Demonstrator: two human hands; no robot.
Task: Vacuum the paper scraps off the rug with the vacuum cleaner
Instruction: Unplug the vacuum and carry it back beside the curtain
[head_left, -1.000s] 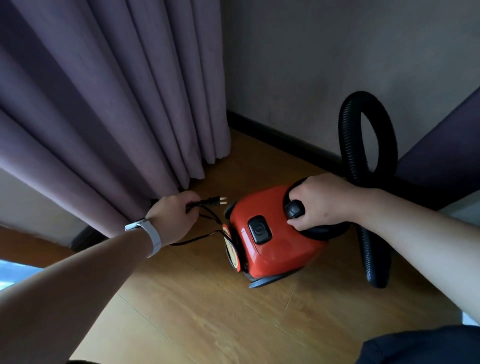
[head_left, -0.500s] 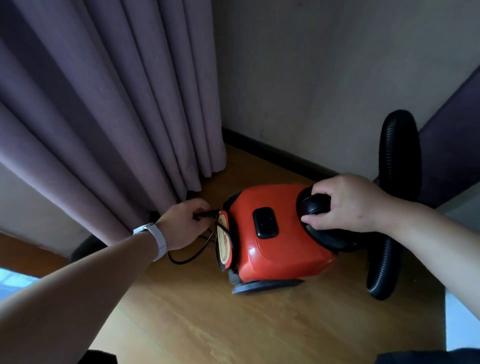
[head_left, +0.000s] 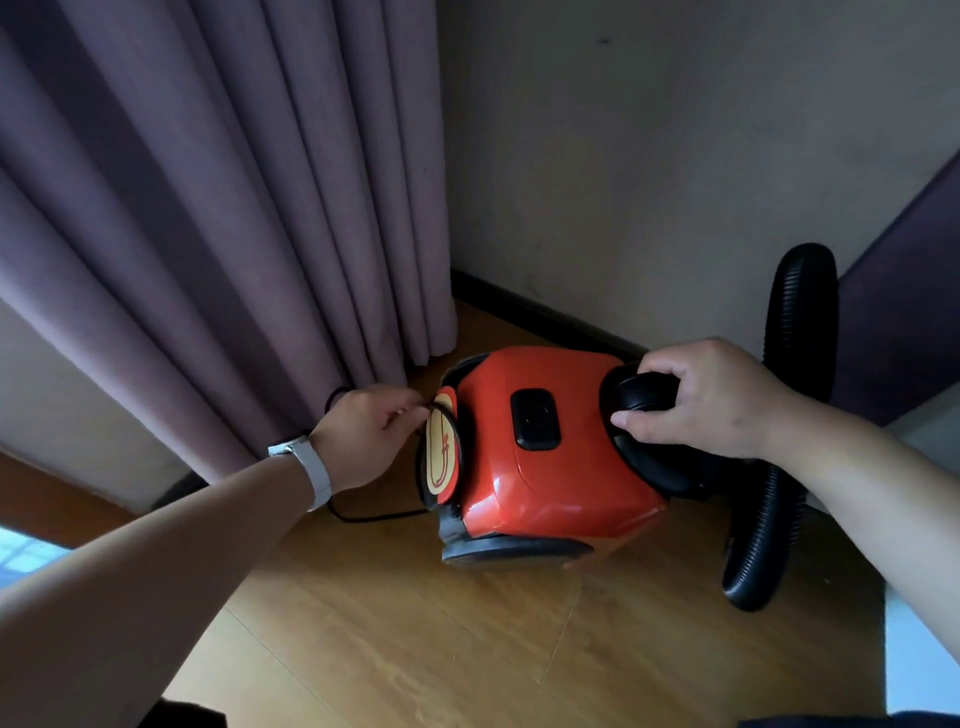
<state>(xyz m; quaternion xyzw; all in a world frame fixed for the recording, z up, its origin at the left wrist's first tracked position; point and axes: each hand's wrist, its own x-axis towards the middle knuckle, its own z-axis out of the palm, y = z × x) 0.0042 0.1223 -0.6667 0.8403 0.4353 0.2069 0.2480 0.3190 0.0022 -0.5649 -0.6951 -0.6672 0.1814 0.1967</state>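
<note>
A red canister vacuum cleaner (head_left: 545, 467) stands on the wooden floor in the room's corner. My right hand (head_left: 711, 400) grips its black carry handle (head_left: 644, 395). My left hand (head_left: 363, 436) is at the vacuum's rear, beside the round yellow-and-red cap (head_left: 441, 452), its fingers curled round the black power cord (head_left: 363, 517). The cord loops on the floor under my wrist; its plug is hidden. A black ribbed hose (head_left: 779, 467) arches up to the vacuum's right. No rug or paper scraps are in view.
Purple curtains (head_left: 208, 234) hang to the floor at the left, right behind my left hand. A beige wall with a dark baseboard (head_left: 545, 312) runs behind the vacuum. A purple panel (head_left: 898, 312) and a white edge (head_left: 919, 649) stand at the right. Bare wooden floor (head_left: 467, 649) lies in front.
The vacuum has swung so its rear faces left. My left hand has moved right, up to the rear cap, and the plug prongs no longer show. My right hand stays on the handle.
</note>
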